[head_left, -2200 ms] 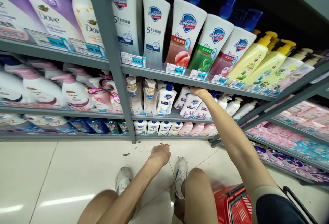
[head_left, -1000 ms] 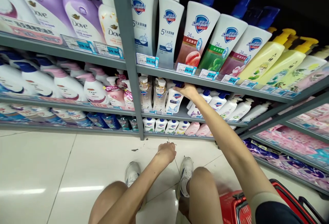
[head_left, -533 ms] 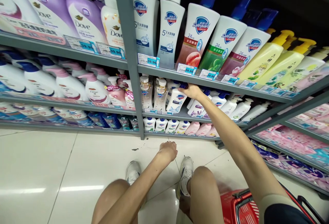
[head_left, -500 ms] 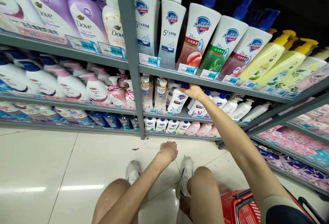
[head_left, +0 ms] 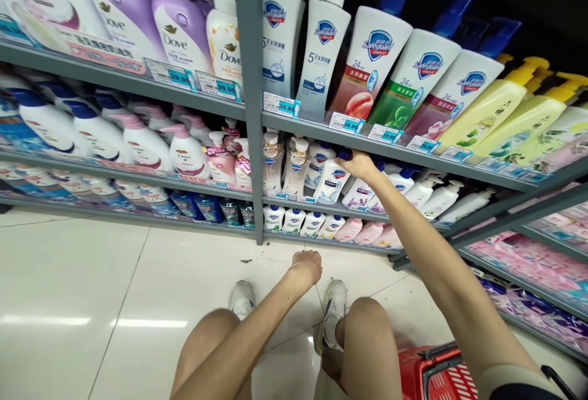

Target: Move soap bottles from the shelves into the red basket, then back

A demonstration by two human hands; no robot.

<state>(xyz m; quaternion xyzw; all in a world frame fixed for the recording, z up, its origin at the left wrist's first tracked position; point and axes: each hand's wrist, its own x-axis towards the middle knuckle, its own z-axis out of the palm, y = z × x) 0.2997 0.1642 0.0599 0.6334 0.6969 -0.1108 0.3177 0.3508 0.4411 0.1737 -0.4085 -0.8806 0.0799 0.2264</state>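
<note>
My right hand (head_left: pixel 361 164) reaches in under the upper shelf and is closed on the dark blue pump top of a white pump bottle (head_left: pixel 331 181). That bottle stands tilted at the front of the middle shelf. Left of it are clear pump bottles with gold-banded necks (head_left: pixel 296 167); to its right stands a white bottle with a purple floral label (head_left: pixel 359 193). My left hand (head_left: pixel 307 266) hangs over the floor in front of the shelves, its fingers curled in. Whether anything is inside that hand is hidden.
Large Safeguard bottles (head_left: pixel 374 60) line the upper shelf (head_left: pixel 390 154) above my right hand. A grey upright (head_left: pixel 254 106) divides them from Dove bottles (head_left: pixel 177 32). Small bottles (head_left: pixel 312 223) fill the bottom row. A red basket (head_left: pixel 441 369) sits by my right knee.
The shelves have shifted slightly to the right in view as the camera turned. My right hand stays on the same bottle's pump top, and my left hand remains curled over the floor.
</note>
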